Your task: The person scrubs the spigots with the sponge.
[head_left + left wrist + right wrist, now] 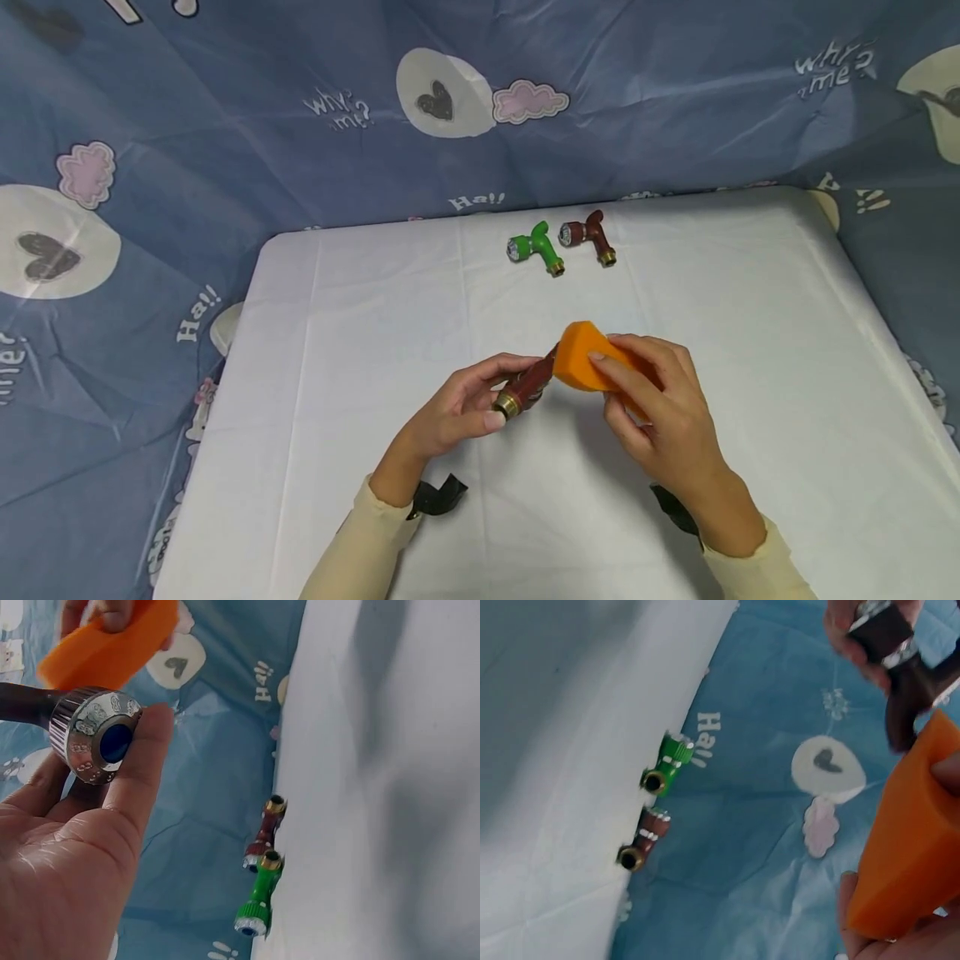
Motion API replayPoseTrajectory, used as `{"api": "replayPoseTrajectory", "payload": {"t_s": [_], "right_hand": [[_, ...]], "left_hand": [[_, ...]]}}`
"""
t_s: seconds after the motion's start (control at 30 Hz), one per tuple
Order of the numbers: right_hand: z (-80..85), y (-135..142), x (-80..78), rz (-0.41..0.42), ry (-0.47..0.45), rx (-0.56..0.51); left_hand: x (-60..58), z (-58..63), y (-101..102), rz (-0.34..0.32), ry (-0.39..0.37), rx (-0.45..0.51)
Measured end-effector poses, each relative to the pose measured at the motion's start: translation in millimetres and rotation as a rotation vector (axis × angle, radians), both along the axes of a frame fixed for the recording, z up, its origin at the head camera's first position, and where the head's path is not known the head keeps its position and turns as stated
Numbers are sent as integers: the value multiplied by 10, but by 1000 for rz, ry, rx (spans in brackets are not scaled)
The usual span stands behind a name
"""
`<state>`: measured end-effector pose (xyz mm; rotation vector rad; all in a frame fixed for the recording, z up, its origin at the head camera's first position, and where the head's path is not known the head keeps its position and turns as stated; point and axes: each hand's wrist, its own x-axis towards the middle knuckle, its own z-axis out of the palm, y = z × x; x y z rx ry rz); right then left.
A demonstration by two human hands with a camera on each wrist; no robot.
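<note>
My left hand [456, 410] grips a dark red tap [532, 383] above the table, its brass threaded end toward me. In the left wrist view, the fingers are around the tap's chrome knob [84, 735], which has a blue centre. An orange sponge [579, 360], a thick block, is held between the fingers and thumb of my right hand [670, 412]. One end of the sponge is right at the tap's far part and hides some of it in the head view. In the right wrist view, the sponge's edge meets the tap's spout [901, 724].
A green tap [538, 246] and another dark red tap [592, 237] lie side by side near the far edge of the white-covered table [375, 333]. Behind them hangs a blue printed cloth [262, 125], which also runs along both sides.
</note>
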<state>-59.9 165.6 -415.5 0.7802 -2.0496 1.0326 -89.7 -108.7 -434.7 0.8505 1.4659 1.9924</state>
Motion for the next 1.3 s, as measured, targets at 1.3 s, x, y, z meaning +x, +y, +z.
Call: {"api": "replayPoseTrajectory", "payload": {"t_s": [1.3], "right_hand": [[-125, -169, -27, 144, -252, -82]], "left_hand": [[-113, 30, -122, 101, -12, 129]]}}
